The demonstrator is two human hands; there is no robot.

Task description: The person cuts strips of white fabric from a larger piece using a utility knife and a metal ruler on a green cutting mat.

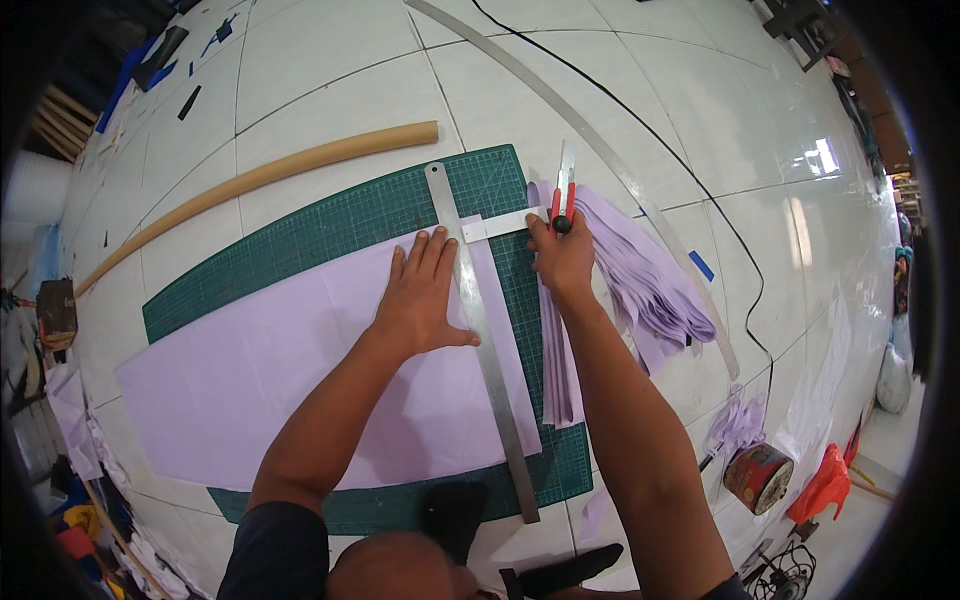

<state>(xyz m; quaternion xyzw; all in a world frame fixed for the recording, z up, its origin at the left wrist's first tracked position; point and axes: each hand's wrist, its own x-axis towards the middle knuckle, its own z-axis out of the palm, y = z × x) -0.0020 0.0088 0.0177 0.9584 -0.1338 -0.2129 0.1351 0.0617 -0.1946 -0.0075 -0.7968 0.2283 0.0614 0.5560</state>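
Note:
My left hand (415, 295) lies spread on a lilac cloth (270, 370). Its fingertips and thumb reach the edge of a long metal ruler (485, 350), which lies across the cloth near its right end. In my right hand (566, 265) is a red utility knife (556, 205) with a black knob, its blade pointing away from me. The same hand's fingers rest on the end of a short white strip (500, 226), whose other end meets the ruler. Under the cloth is a green cutting mat (330, 250). Long lilac strips (640, 270) lie bunched beside my right hand.
A cardboard tube (290, 165) lies beyond the mat on the tiled floor. To the right run a long metal strip (560, 105) and a black cable (640, 125). A rusty tin (757, 478) and a red plastic bag (826, 485) are at the lower right.

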